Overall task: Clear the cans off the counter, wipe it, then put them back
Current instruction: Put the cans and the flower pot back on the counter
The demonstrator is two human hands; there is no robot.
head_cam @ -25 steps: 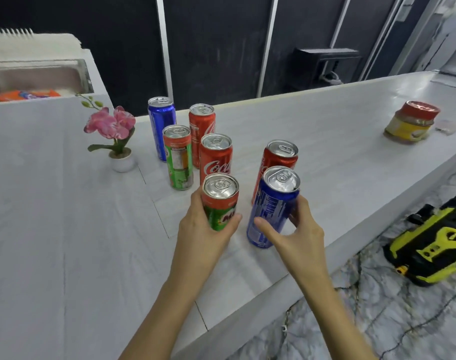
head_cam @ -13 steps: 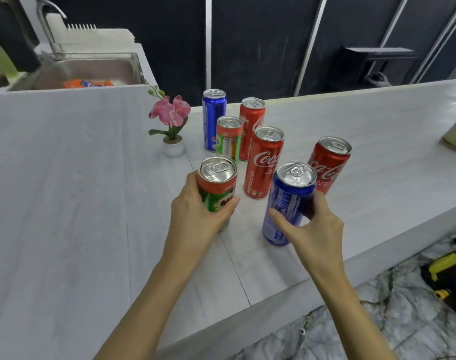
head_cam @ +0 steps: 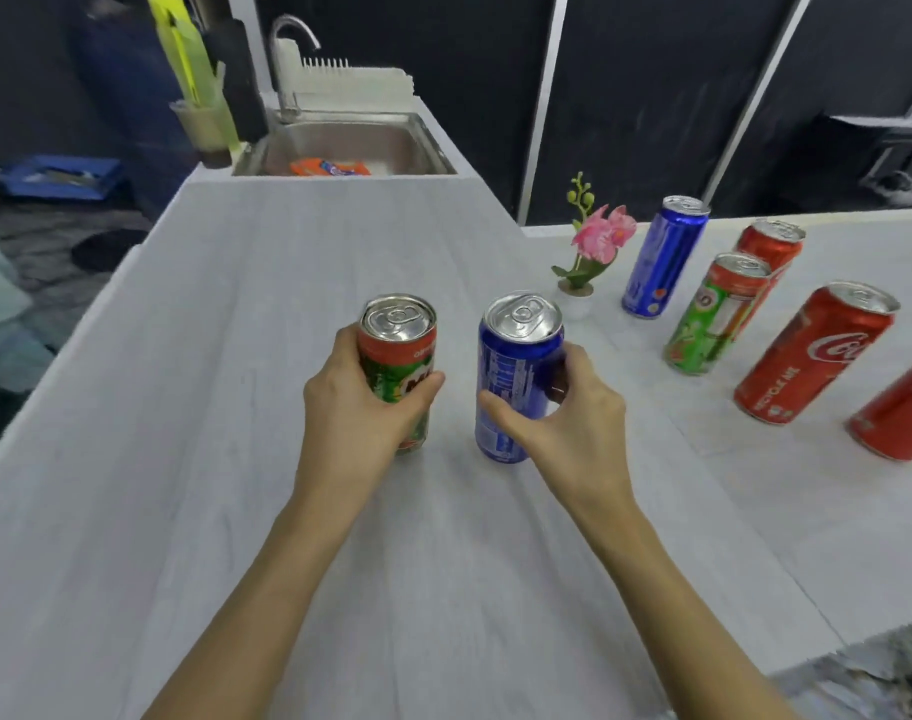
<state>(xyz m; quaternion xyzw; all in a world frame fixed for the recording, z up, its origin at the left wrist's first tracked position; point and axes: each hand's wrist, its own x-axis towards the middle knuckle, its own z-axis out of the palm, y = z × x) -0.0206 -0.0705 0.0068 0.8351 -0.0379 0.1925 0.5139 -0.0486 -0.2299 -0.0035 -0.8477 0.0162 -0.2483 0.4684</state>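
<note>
- Two hands each grip a can over the pale counter point(head_cam: 183, 459): the left hand point(head_cam: 357, 407) wraps a green can point(head_cam: 399, 363), the right hand point(head_cam: 573, 413) a blue can point(head_cam: 516, 366).
- Bare counter spreads left towards its edge.
- Five more cans point(head_cam: 812, 350) stand right, beside a small potted flower point(head_cam: 591, 252).

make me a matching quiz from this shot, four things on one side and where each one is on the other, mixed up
Things:
1. green can with red top
2. short blue can
3. pink flower
4. orange packet

Places:
A. in the sink
B. in the right hand
C. in the left hand
D. on the counter, left of the tall blue can

Pairs: 1-C, 2-B, 3-D, 4-A
</note>
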